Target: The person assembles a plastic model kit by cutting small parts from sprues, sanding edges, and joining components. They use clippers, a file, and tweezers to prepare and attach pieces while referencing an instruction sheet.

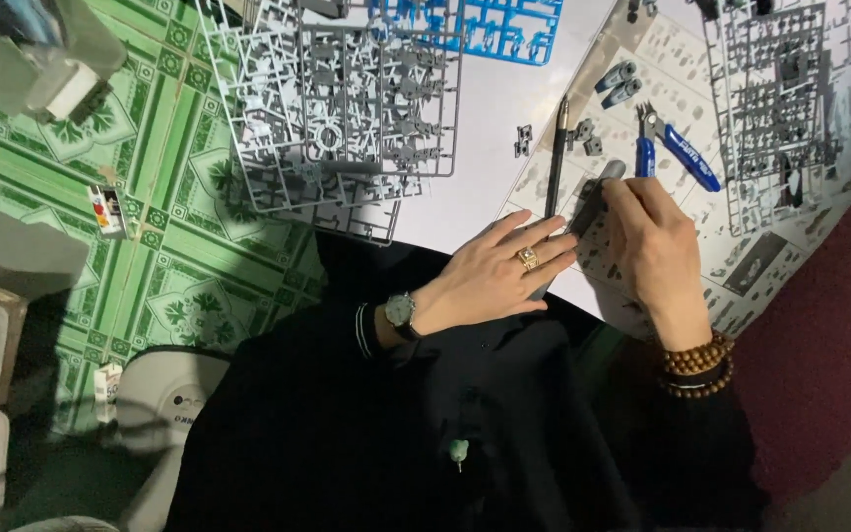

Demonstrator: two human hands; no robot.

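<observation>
Left hand (496, 274): laid flat, fingers spread and extended, holding nothing; ring on one finger, wristwatch (401, 311) at the wrist. Fingertips rest over the lower end of a grey marker-like tool (591, 209).

Right hand (654, 246): fingers curled narrowly about the upper part of the same grey tool; brown bead bracelets (697, 365) at the wrist.

Black hobby knife (555, 158): just beside the left fingertips, lying upright between the two hands' far side.

Blue-handled nippers (672, 148): just beyond the right hand.

Small grey cut parts (587, 136): near the nippers.

Printed instruction sheet (682, 99): beneath the right hand and tools.

Grey parts sprue (337, 108): well beyond the left hand. Blue sprue (490, 28): farther still. Second grey sprue (780, 99): beyond the right hand.
</observation>
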